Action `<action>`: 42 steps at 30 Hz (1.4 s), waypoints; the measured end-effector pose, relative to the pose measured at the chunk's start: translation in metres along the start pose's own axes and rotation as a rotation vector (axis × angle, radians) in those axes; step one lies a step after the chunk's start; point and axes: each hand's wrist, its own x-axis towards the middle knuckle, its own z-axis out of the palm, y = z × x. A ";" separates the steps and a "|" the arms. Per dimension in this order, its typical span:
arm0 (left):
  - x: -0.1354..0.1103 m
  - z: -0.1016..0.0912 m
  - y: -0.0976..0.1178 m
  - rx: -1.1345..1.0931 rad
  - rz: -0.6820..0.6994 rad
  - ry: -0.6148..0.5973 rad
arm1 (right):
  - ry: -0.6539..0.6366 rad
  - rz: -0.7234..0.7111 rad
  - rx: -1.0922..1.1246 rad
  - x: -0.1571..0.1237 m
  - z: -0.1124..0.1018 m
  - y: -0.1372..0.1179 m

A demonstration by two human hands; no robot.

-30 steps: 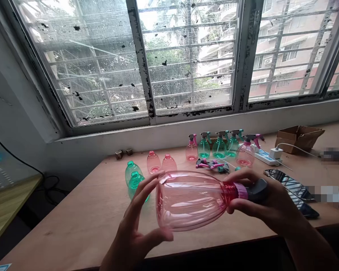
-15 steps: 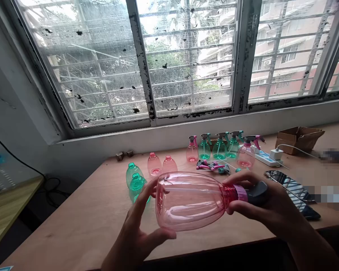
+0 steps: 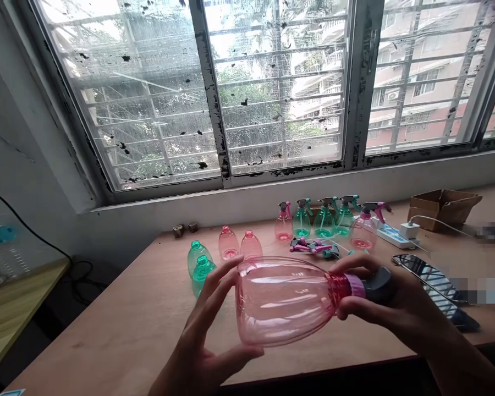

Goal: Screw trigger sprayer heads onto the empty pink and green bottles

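Note:
A clear pink spray bottle [image 3: 284, 302] lies sideways in the air above the near part of the table, held between both hands. My left hand [image 3: 214, 330] grips its base, thumb below and fingers above. Around the neck and pink collar, my right hand [image 3: 390, 302] is closed; the dark grey spray head [image 3: 378, 283] pokes out of it, its trigger hidden. Behind the held bottle stand two open pink bottles [image 3: 229, 243] and two open green bottles [image 3: 198, 258], all without spray heads.
Several bottles with spray heads [image 3: 325, 220] stand near the window wall. Loose pink and green spray heads [image 3: 313, 247] lie before them. Farther right are a power strip [image 3: 390, 235], a cardboard box [image 3: 443, 212] and a dark phone [image 3: 435, 289]. The table's front edge runs below my hands.
The bottle and both hands sit slightly lower and farther right in the picture, as does the background. Both hands keep their hold on the bottle.

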 end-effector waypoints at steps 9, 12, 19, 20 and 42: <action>0.006 -0.003 0.001 0.009 0.028 0.049 | 0.015 -0.022 -0.054 0.001 0.000 0.001; 0.004 -0.003 0.003 0.018 0.006 0.002 | 0.017 -0.006 -0.060 0.001 0.000 -0.001; 0.003 0.001 0.007 -0.077 -0.055 -0.084 | 0.055 -0.054 -0.170 -0.001 -0.002 0.000; 0.004 0.002 0.007 -0.098 -0.064 -0.070 | 0.060 -0.059 -0.177 -0.001 -0.002 0.000; -0.007 0.005 -0.007 0.099 -0.238 -0.014 | 0.072 -0.097 -0.242 0.001 -0.004 0.005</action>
